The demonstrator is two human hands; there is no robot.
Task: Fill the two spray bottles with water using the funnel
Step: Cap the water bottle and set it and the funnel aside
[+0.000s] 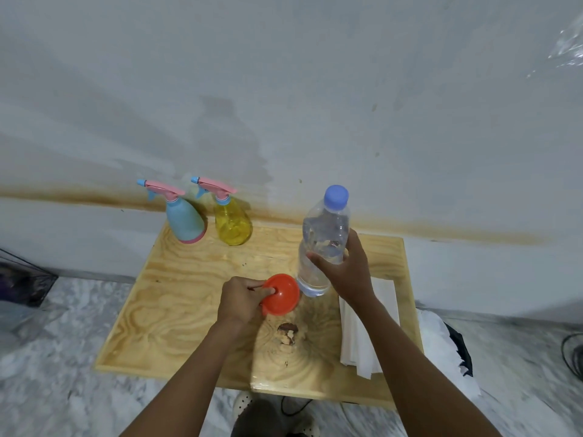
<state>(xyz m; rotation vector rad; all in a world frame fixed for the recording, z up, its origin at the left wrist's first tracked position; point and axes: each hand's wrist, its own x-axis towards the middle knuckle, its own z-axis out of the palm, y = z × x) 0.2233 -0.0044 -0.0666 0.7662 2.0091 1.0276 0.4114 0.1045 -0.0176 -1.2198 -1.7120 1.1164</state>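
Observation:
Two spray bottles stand at the back left of the wooden table (176, 310), both with pink trigger heads screwed on: a blue one (184, 220) and, to its right, a clear yellow one (232, 223). My left hand (241, 302) grips an orange funnel (281, 294) at the table's middle. My right hand (345, 271) holds a clear water bottle (325, 244) with a blue cap, upright and close to the funnel's right side. Water fills the bottle to about its shoulder.
A folded white cloth (366, 329) lies on the table's right side under my right forearm. A dark knot (287, 334) marks the wood near the front. The wall stands right behind the table. A white bag (441, 342) sits on the floor to the right.

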